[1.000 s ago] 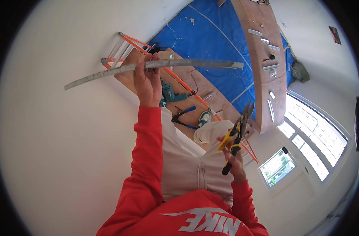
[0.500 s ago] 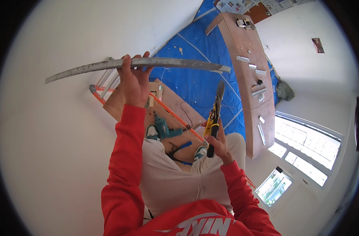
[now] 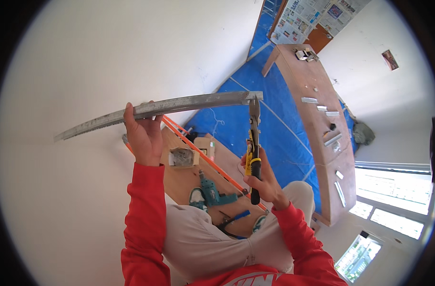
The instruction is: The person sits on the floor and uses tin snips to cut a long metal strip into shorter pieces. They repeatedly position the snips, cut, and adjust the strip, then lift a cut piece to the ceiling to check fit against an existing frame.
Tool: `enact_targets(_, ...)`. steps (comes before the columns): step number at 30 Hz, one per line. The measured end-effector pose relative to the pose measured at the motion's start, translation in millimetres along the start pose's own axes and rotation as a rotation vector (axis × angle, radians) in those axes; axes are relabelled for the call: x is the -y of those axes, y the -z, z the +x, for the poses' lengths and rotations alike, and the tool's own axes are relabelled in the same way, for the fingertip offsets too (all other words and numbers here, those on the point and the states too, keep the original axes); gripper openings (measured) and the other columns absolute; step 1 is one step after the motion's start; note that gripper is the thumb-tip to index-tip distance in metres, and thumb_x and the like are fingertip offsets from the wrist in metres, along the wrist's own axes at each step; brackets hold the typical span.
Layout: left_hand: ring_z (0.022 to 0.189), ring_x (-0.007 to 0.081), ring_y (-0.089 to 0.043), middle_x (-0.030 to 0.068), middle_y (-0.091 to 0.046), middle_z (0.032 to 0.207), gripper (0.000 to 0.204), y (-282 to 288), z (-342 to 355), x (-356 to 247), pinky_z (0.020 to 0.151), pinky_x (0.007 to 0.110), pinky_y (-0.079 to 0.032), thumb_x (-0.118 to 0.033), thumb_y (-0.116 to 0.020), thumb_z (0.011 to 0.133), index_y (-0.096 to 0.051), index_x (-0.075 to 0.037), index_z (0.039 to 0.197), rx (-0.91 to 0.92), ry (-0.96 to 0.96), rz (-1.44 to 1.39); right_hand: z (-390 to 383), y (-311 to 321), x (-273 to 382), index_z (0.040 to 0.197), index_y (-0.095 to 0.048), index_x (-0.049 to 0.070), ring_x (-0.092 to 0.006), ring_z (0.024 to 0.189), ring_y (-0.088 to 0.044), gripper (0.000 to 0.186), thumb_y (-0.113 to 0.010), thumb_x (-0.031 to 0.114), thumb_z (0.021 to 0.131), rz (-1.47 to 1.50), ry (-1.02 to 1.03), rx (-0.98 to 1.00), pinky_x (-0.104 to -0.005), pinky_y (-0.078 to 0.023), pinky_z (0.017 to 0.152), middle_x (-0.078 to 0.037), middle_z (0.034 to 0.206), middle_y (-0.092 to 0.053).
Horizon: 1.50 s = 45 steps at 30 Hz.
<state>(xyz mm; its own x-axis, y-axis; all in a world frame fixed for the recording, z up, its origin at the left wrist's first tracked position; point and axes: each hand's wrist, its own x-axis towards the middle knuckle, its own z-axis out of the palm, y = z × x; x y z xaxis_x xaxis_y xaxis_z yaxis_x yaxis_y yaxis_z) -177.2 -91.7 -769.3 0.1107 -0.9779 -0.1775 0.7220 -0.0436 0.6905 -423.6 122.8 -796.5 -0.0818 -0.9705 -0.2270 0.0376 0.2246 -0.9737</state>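
Observation:
My left hand (image 3: 148,136) is closed around a long grey metal channel (image 3: 193,103), held up across the view near the white wall. The strip looks bowed, and its left end reaches toward the wall. In my right hand (image 3: 265,177) are tin snips (image 3: 254,152) with black and yellow handles, pointing away from me. Their blades meet the right end of the channel, overlapping its near edge. Whether the blades are around the metal or only against it I cannot tell.
Below lies a wooden platform with a teal power drill (image 3: 216,190), a blue-handled tool (image 3: 234,220), and an open cardboard box (image 3: 183,157). An orange ladder rail (image 3: 212,164) crosses it. Blue sheeting (image 3: 284,128) covers the floor. On the right, a long wooden bench (image 3: 312,162) carries several metal offcuts.
The snips have come up to the channel's right end, where before they were apart from it. The channel sits lower in view. My head view has shifted, showing more newspaper-covered surface at the top.

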Motion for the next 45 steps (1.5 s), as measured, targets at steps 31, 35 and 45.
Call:
enact_targets(31,0.105,0.0308,-0.056,0.0141,-0.057,0.098,0.053,-23.3,-52.0,-12.9,0.113,0.048,-0.043,-0.003,-0.056,0.082,-0.042,-0.004,0.133,0.243,-0.153,-0.029,-16.5,-6.6,-61.8,0.153,-0.022,-0.007,-0.0415,0.122,-0.053,0.097,-0.073,0.011,0.073,-0.118,0.196,-0.024,-0.0451,-0.042,0.107,-0.027,0.133,-0.047)
enact_targets(35,0.110,0.0304,-0.054,0.0143,-0.054,0.101,0.058,-33.4,-58.0,-10.2,0.118,0.048,-0.038,-0.003,-0.056,0.081,-0.040,-0.003,0.137,0.318,-0.172,-0.031,-19.1,0.7,-65.8,0.150,-0.025,-0.006,-0.0396,0.120,-0.052,0.094,-0.073,0.012,0.071,-0.184,0.300,-0.124,-0.0463,-0.043,0.105,-0.025,0.130,-0.048)
enact_targets(45,0.104,0.0274,-0.054,0.0129,-0.052,0.101,0.055,-49.1,-72.1,-6.1,0.119,0.052,-0.036,-0.002,-0.056,0.080,-0.041,-0.001,0.134,0.342,-0.139,-0.060,-23.9,20.7,-69.0,0.149,-0.026,-0.005,-0.0384,0.118,-0.051,0.094,-0.075,0.021,0.073,-0.265,0.432,-0.123,-0.0478,-0.040,0.105,-0.024,0.128,-0.047)
